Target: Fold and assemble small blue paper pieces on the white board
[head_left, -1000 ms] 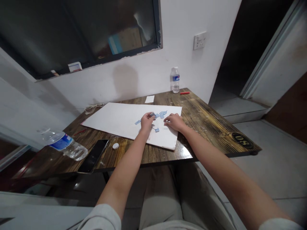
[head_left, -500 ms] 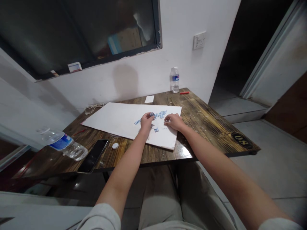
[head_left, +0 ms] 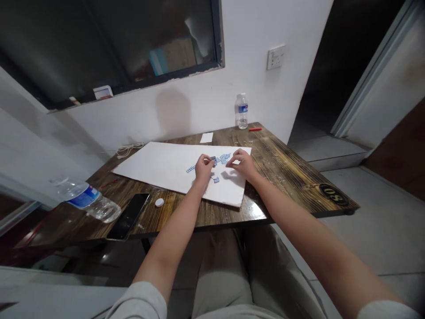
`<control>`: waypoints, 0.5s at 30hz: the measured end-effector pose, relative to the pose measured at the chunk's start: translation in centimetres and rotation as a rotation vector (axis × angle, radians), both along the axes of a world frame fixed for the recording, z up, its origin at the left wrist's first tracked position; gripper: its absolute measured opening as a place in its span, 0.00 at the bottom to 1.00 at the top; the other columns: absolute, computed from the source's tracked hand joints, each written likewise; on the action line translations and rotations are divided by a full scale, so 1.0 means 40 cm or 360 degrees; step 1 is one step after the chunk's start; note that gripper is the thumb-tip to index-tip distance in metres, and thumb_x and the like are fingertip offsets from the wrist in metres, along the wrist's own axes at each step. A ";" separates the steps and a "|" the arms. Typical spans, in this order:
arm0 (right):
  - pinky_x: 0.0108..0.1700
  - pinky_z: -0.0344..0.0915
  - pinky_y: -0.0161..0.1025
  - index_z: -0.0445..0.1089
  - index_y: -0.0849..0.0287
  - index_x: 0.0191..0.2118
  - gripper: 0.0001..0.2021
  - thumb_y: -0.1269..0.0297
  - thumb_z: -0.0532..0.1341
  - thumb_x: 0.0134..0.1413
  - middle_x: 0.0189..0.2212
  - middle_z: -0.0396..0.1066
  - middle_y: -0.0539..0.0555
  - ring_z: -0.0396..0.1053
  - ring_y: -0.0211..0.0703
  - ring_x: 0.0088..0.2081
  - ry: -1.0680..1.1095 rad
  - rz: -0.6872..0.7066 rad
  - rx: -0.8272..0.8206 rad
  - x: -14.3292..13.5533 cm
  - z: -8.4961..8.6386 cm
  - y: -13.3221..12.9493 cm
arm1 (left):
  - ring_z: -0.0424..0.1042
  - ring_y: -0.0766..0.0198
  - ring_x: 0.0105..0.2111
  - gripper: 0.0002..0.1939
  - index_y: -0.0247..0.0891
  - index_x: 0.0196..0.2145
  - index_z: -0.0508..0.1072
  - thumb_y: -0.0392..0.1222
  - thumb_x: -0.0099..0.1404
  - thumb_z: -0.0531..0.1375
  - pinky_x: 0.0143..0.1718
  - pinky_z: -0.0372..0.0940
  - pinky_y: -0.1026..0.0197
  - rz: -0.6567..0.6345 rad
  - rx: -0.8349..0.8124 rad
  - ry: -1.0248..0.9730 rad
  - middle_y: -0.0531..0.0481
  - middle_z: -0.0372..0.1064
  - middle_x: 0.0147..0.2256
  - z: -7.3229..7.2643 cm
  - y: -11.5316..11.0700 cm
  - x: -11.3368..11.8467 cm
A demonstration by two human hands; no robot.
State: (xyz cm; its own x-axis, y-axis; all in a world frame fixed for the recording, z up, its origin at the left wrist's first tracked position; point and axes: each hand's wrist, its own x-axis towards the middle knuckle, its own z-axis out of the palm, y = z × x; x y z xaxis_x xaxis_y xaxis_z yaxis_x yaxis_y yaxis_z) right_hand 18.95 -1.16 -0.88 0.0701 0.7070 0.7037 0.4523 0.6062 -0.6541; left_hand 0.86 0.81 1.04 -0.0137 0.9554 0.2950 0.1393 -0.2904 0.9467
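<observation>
A white board point(head_left: 166, 161) lies on the table under both hands. Blue striped marks or small flat pieces point(head_left: 226, 158) run across its right part; I cannot tell whether they are drawn or laid on. My left hand point(head_left: 203, 170) is closed in a pinch at a small dark striped piece point(head_left: 213, 158), partly hidden by the fingers. To its right, my right hand point(head_left: 245, 165) hovers over the board with thumb and fingertips pinched; anything between them is too small to make out. A separate blue striped figure point(head_left: 216, 180) sits nearer me, below the left hand's fingertips.
On the wooden table point(head_left: 282, 177) are a phone point(head_left: 129, 216), a white cap point(head_left: 159, 202), a tipped plastic bottle point(head_left: 89, 199), an upright bottle point(head_left: 243, 110), a red pen point(head_left: 255, 129), white paper point(head_left: 206, 137) and a coiled cable point(head_left: 129, 149).
My right hand has lifted a little off the board, its fingers drawn into a pinch and its shadow now apart from it. The left hand has shifted only slightly.
</observation>
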 end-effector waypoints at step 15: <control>0.34 0.64 0.40 0.78 0.54 0.29 0.05 0.60 0.69 0.46 0.29 0.75 0.53 0.68 0.42 0.32 0.0120 0.0015 -0.0093 -0.005 0.003 -0.010 | 0.71 0.61 0.30 0.16 0.35 0.30 0.80 0.52 0.57 0.62 0.34 0.63 0.60 -0.0161 -0.0062 0.0121 0.46 0.76 0.28 -0.010 0.011 0.009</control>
